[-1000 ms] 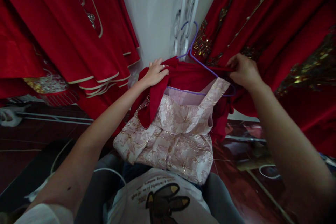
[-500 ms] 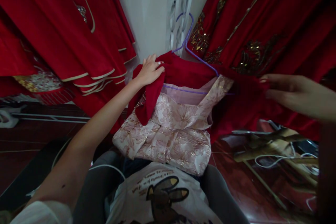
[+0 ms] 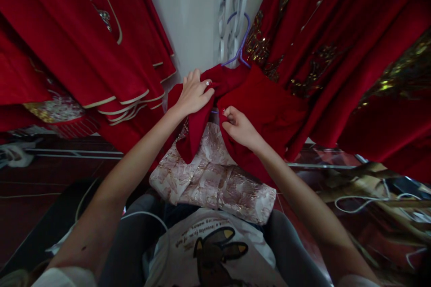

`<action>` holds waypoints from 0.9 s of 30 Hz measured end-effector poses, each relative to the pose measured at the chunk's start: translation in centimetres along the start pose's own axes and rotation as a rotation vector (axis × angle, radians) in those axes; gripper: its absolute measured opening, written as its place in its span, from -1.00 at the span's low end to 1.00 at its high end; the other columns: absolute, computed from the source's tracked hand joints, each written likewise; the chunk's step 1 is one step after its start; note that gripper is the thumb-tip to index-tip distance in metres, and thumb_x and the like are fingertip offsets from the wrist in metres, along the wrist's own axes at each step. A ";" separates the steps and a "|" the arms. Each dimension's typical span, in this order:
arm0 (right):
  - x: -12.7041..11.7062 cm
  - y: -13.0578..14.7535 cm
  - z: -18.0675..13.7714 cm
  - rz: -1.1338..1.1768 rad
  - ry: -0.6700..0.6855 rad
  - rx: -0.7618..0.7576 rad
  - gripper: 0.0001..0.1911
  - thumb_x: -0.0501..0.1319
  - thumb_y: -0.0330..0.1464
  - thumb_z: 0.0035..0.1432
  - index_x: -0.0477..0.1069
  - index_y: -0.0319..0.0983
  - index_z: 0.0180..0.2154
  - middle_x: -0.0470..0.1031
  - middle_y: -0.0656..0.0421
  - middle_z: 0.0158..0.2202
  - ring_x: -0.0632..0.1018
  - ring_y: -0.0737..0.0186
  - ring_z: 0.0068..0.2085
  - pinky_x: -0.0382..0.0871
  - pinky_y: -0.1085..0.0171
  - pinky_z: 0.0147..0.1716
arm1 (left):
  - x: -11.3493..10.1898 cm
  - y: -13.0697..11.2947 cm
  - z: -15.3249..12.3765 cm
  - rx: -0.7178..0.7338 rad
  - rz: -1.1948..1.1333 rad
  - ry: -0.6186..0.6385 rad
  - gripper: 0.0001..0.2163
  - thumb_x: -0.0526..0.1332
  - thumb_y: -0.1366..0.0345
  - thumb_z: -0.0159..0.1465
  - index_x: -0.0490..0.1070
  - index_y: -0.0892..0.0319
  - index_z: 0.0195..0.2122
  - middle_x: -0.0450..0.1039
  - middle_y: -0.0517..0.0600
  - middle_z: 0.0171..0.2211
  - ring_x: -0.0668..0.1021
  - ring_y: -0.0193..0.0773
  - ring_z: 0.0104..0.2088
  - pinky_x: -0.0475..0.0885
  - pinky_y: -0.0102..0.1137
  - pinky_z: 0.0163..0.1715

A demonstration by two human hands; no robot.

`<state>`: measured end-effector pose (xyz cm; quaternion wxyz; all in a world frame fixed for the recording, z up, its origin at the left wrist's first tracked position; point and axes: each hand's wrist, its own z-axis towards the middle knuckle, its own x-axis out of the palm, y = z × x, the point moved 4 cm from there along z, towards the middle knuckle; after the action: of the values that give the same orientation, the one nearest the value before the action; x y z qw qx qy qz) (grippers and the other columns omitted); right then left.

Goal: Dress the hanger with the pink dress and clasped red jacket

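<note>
A red jacket (image 3: 266, 103) and a pale pink brocade dress (image 3: 212, 179) share a purple hanger (image 3: 243, 47) in front of me. The dress's lower part lies bunched over my lap. My left hand (image 3: 195, 93) is closed on the left front edge of the jacket near its collar. Opposite it, my right hand (image 3: 239, 128) pinches the right front edge, which is drawn across the dress. Between the two edges a narrow gap shows the dress bodice. The jacket covers the dress straps and most of the hanger's arms.
Red garments with pale piping (image 3: 131, 98) hang at the left, and red garments with gold sequins (image 3: 323, 63) at the right. A white metal rack (image 3: 232, 18) stands against the wall. Tan strips and white cords (image 3: 360, 199) lie on the floor at the right.
My right hand has come in from the far right, bringing the jacket's right front over the dress strap and bodice. The left hand has stayed on its edge.
</note>
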<state>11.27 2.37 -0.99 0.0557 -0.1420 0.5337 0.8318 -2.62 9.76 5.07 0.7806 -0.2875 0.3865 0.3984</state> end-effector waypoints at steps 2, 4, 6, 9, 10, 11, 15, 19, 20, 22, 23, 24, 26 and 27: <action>-0.9 -1.3 -0.5 0.030 -0.097 0.008 -0.76 0.11 -0.44 -0.14 0.14 -0.16 -0.33 0.31 0.25 -0.33 0.40 0.31 -0.29 0.33 0.27 -0.23 | 0.3 -0.3 -0.5 0.012 -0.013 -0.033 -0.76 0.03 0.22 0.35 0.43 0.14 -0.10 0.24 0.18 0.12 0.27 0.13 0.18 0.20 0.03 0.15; -2.1 -2.3 -1.0 0.067 -0.212 0.011 -0.60 0.15 -0.44 -0.17 0.14 -0.14 -0.20 0.32 0.21 -0.24 0.43 0.27 -0.20 0.38 0.27 -0.24 | 0.6 -0.7 -1.4 -0.008 -0.027 -0.115 -0.79 0.06 0.25 0.33 0.41 0.11 -0.09 0.21 0.18 0.17 0.21 0.14 0.23 0.15 0.06 0.18; -3.1 -2.7 -1.1 0.090 -0.270 -0.012 -0.49 0.15 -0.46 -0.18 0.14 -0.11 -0.10 0.33 0.18 -0.18 0.44 0.23 -0.13 0.41 0.28 -0.27 | 0.8 -1.1 -2.5 -0.052 -0.043 -0.227 -0.80 0.11 0.28 0.31 0.39 0.10 -0.07 0.20 0.18 0.18 0.17 0.15 0.26 0.11 0.08 0.21; -4.0 -2.3 -0.7 0.050 -0.244 -0.082 -0.48 0.11 -0.49 -0.17 0.23 -0.11 -0.08 0.37 0.14 -0.11 0.44 0.20 -0.06 0.43 0.30 -0.29 | 1.0 -1.4 -3.6 -0.095 -0.066 -0.352 -0.79 0.17 0.27 0.29 0.36 0.10 -0.05 0.26 0.19 0.14 0.23 0.18 0.22 0.17 0.08 0.15; -4.3 -2.1 -0.5 0.033 -0.223 -0.092 -0.49 0.10 -0.50 -0.17 0.27 -0.12 -0.08 0.39 0.13 -0.09 0.44 0.20 -0.05 0.43 0.31 -0.30 | 1.1 -1.5 -3.7 -0.085 -0.071 -0.361 -0.79 0.17 0.26 0.29 0.35 0.11 -0.05 0.29 0.19 0.10 0.27 0.17 0.18 0.21 0.06 0.13; -4.5 -2.0 -0.3 0.020 -0.202 -0.092 -0.49 0.09 -0.50 -0.17 0.30 -0.13 -0.09 0.41 0.13 -0.09 0.45 0.20 -0.05 0.43 0.31 -0.30 | 1.3 -1.7 -3.6 -0.059 -0.075 -0.346 -0.80 0.16 0.26 0.30 0.35 0.11 -0.05 0.34 0.18 0.05 0.33 0.13 0.14 0.25 0.02 0.10; -5.1 -2.3 0.3 0.033 -0.145 -0.051 -0.49 0.07 -0.51 -0.19 0.39 -0.16 -0.11 0.49 0.15 -0.13 0.48 0.21 -0.09 0.43 0.27 -0.22 | 2.3 -3.0 -3.3 0.104 -0.065 -0.120 -0.82 0.05 0.39 0.35 0.35 0.16 -0.07 0.45 0.12 -0.17 0.50 -0.08 -0.10 0.39 -0.21 -0.04; -4.8 -2.6 0.3 0.094 -0.128 -0.054 -0.50 0.07 -0.51 -0.19 0.42 -0.18 -0.12 0.51 0.15 -0.11 0.50 0.21 -0.06 0.42 0.23 -0.09 | 3.6 -3.9 -4.8 0.165 0.013 0.036 -0.77 0.02 0.52 0.29 0.35 0.21 -0.09 0.49 0.13 -0.25 0.55 -0.10 -0.21 0.43 -0.27 -0.15; -4.5 -2.6 0.3 0.105 -0.121 -0.060 -0.50 0.08 -0.51 -0.18 0.42 -0.18 -0.12 0.51 0.14 -0.11 0.50 0.21 -0.06 0.42 0.22 -0.08 | 4.0 -3.8 -5.5 0.171 0.010 0.057 -0.78 0.04 0.52 0.28 0.35 0.20 -0.11 0.50 0.12 -0.26 0.56 -0.11 -0.23 0.44 -0.28 -0.17; -3.9 -2.4 0.2 0.117 -0.108 -0.077 -0.51 0.08 -0.51 -0.17 0.43 -0.18 -0.12 0.52 0.14 -0.12 0.51 0.21 -0.07 0.43 0.21 -0.07 | 4.6 -3.4 -6.6 0.146 -0.060 0.048 -0.82 0.07 0.49 0.28 0.35 0.19 -0.13 0.52 0.10 -0.27 0.58 -0.13 -0.26 0.46 -0.30 -0.21; -3.6 -2.3 0.2 0.120 -0.105 -0.087 -0.52 0.08 -0.52 -0.17 0.43 -0.18 -0.13 0.53 0.14 -0.12 0.51 0.22 -0.08 0.44 0.21 -0.07 | 4.7 -3.1 -7.0 0.116 -0.122 0.013 -0.84 0.09 0.47 0.29 0.35 0.18 -0.13 0.53 0.08 -0.26 0.59 -0.14 -0.26 0.47 -0.31 -0.23; -3.4 -2.2 0.1 0.121 -0.106 -0.096 -0.52 0.08 -0.53 -0.17 0.43 -0.19 -0.13 0.53 0.14 -0.13 0.52 0.22 -0.09 0.45 0.22 -0.07 | 4.8 -2.8 -7.3 0.085 -0.194 -0.033 -0.85 0.11 0.44 0.30 0.35 0.17 -0.13 0.54 0.07 -0.24 0.59 -0.16 -0.25 0.48 -0.33 -0.22; -3.1 -2.1 0.0 0.116 -0.113 -0.104 -0.53 0.08 -0.53 -0.14 0.44 -0.18 -0.13 0.54 0.14 -0.13 0.52 0.22 -0.08 0.46 0.22 -0.08 | 4.7 -2.6 -7.4 0.042 -0.330 -0.118 -0.85 0.15 0.41 0.29 0.36 0.16 -0.12 0.56 0.05 -0.20 0.60 -0.20 -0.22 0.49 -0.34 -0.19; -3.0 -2.0 -0.1 0.111 -0.113 -0.104 -0.54 0.09 -0.53 -0.11 0.44 -0.18 -0.12 0.54 0.14 -0.12 0.52 0.22 -0.07 0.47 0.22 -0.08 | 4.7 -2.7 -7.3 0.026 -0.383 -0.147 -0.85 0.17 0.42 0.28 0.37 0.15 -0.13 0.56 0.04 -0.20 0.60 -0.21 -0.21 0.50 -0.34 -0.17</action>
<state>14.70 3.29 -1.93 0.0321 -0.0677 0.4929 0.8668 -1.23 4.76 -2.38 0.8717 -0.3158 0.2718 0.2578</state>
